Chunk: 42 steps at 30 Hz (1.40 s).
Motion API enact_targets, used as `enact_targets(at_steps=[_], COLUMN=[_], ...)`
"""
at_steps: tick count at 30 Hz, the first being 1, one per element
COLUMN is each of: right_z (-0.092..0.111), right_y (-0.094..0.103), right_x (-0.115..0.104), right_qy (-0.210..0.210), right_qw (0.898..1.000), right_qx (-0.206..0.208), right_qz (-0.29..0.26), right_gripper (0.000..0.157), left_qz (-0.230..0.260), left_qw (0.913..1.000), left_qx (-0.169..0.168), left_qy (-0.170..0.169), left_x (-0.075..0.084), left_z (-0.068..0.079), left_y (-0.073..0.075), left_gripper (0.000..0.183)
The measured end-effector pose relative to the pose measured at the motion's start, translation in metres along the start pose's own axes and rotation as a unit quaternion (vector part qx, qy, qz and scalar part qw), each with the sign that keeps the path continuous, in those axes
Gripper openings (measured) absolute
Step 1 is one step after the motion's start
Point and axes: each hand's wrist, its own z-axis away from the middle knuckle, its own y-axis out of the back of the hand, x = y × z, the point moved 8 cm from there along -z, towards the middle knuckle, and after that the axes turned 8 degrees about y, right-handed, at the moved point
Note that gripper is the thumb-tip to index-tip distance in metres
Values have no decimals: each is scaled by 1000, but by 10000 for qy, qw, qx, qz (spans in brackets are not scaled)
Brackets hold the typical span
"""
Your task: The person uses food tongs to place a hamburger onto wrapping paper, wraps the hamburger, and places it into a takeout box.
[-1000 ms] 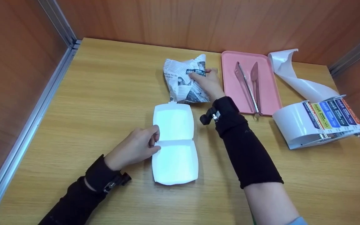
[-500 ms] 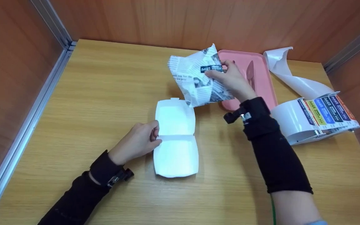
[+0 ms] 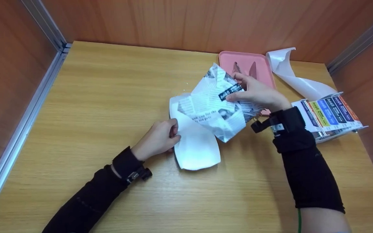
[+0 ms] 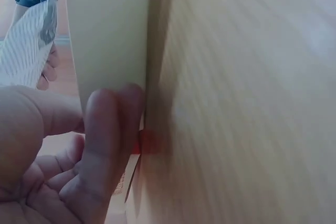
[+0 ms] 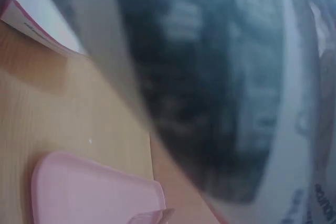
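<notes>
An opened white clamshell food box [image 3: 199, 155] lies on the table in the head view. My left hand [image 3: 159, 137] pinches its left edge near the fold; in the left wrist view the fingers grip the box wall [image 4: 107, 35]. Above the box, my right hand [image 3: 257, 92] holds a package wrapped in newsprint-pattern paper [image 3: 206, 100], tilted, thumb by its dark sticker [image 3: 230, 92]. The package hides the box's upper right part. Seen from the right wrist, the wrapped package [image 5: 210, 77] is close and blurred; what is inside the paper is hidden.
Behind the right hand, a pink tray [image 3: 241, 57] bears utensils, partly covered. To its right stands a label dispenser [image 3: 335, 111] with several coloured stickers and a curling strip of white backing [image 3: 303, 84]. Wooden panels wall the table's back and sides.
My right hand has lifted the wrapped package off the table, brought it rightward and nearer, and turned it over the box. My left hand keeps its pinch on the box edge.
</notes>
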Motion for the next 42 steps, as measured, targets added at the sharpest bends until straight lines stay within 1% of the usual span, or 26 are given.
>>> enact_targets(at_steps=[2,4,6,8,11,14,16,19,21,23,24,26,27,29,31,33,34,38,40,42], right_z=[2,3,4,6,8,8,5,-1,-7,-13,-15,-20,-21,-24,-26,-27,-28,-28,-27,-25], right_y=[-2,-5,-8,-12,-21,-34,-43,-56,-65,-76,-82,-92,-97,-103,-107,-109,-111,-117,-120,-121], right_x=[-1,-1,-3,-6,-13,-23,-30,-35,-37,-35,-34,-30,-28,-23,-19,-18,-17,-20,-21,-21], right_qy=[43,69,111,169,318,469,524,432,401,365,346,345,316,235,188,207,236,534,620,659], right_qw=[9998,9995,9989,9980,9952,9900,9852,9779,9718,9664,9638,9581,9560,9533,9504,9488,9483,9468,9488,9522], right_qx=[-175,-320,-462,-597,-884,-1262,-1511,-1861,-2066,-2264,-2364,-2557,-2639,-2727,-2787,-2781,-2778,-2771,-2716,-2599], right_qz=[-1,-27,-8,110,288,414,623,853,1068,1162,1182,1245,1241,1278,1371,1480,1519,1549,1489,1462], right_gripper=[65,57,54,53,53,53,53,55,56,57,57,56,55,53,50,49,47,39,37,39], left_qz=[176,313,392,431,475,594,635,636,626,614,548,282,57,-527,-1062,-1494,-1646,-2016,-2154,-2318], left_qw=[9998,9995,9991,9988,9987,9981,9972,9929,9876,9824,9801,9757,9724,9631,9524,9433,9409,9367,9347,9317], left_qx=[-6,29,92,117,115,162,388,1005,1417,1665,1734,1749,1732,1703,1652,1590,1528,1154,971,855], left_qy=[11,-55,-166,-189,-141,-31,8,-87,-262,-581,-800,-1288,-1565,-2014,-2331,-2502,-2536,-2619,-2655,-2663], left_x=[1,3,5,5,5,5,6,12,19,29,36,51,59,72,81,85,87,87,86,85], left_z=[-3,-5,-5,-6,-5,-4,-2,2,6,12,15,23,27,36,44,51,53,57,58,60], left_y=[-2,-3,-3,-2,4,18,32,56,66,69,69,63,58,47,36,27,22,6,-1,-6], left_gripper=[17,16,15,13,10,9,10,11,10,9,9,13,17,26,36,44,47,58,62,65])
